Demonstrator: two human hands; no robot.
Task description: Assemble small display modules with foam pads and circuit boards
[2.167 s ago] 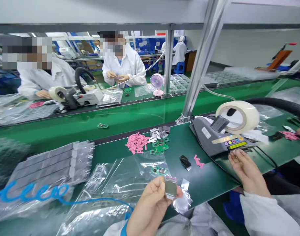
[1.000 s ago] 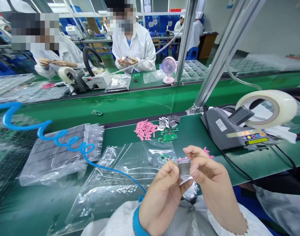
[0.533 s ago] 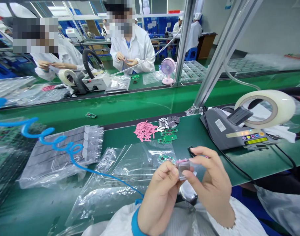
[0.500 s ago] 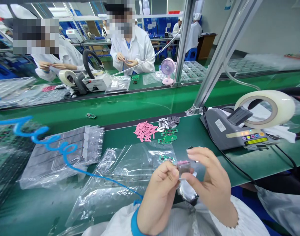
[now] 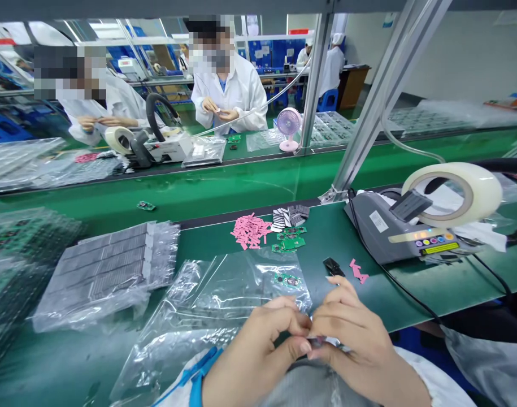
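Observation:
My left hand [image 5: 258,350] and my right hand [image 5: 355,339] meet low at the table's near edge, fingertips pinched together on a small grey metal part [image 5: 320,341]. Fingers hide most of that part. Just beyond my hands lie clear plastic bags [image 5: 224,299] with a small green circuit board [image 5: 286,279] on top. A small black part [image 5: 331,265] and a pink strip [image 5: 358,271] lie on the green mat past my right hand.
A grey tape dispenser [image 5: 389,229] with a big tape roll [image 5: 457,192] stands at right, its black cable running to the near edge. A pink strip pile [image 5: 250,230], green boards [image 5: 290,242], bagged grey trays [image 5: 109,268]. Two co-workers in white coats sit across the conveyor [image 5: 224,186].
My hands dropped toward the table edge and closed over the metal part, which was held up in view before. The blue coiled cord at left has gone from view.

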